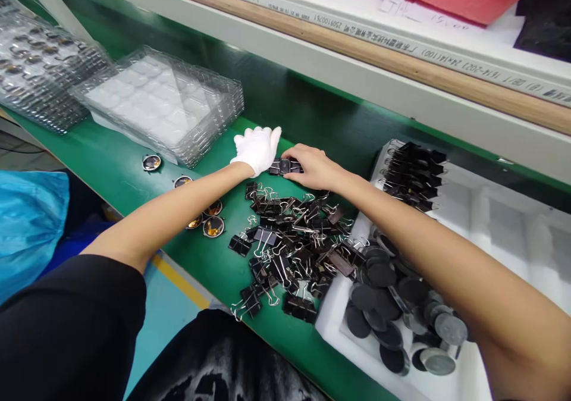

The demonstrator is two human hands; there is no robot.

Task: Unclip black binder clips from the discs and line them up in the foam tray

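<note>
My left hand (pixel 256 150), in a white glove, rests on the green bench at the left end of a small dark clipped piece (pixel 285 166). What its fingers hold, if anything, is hidden. My bare right hand (pixel 311 166) grips the right side of that piece between thumb and fingers. Silver clip handles show on the piece. Just below both hands lies a loose heap of black binder clips (pixel 289 234). Several round watch-like parts (pixel 213 226) lie under and beside my left forearm.
A white foam tray (pixel 334 306) at the right holds dark round discs (pixel 379 306) and a row of black clips (pixel 413 172). Stacked clear plastic trays (pixel 165 100) stand at the left. A shelf edge (pixel 312 38) crosses behind. Blue clothing (pixel 31 228) shows at far left.
</note>
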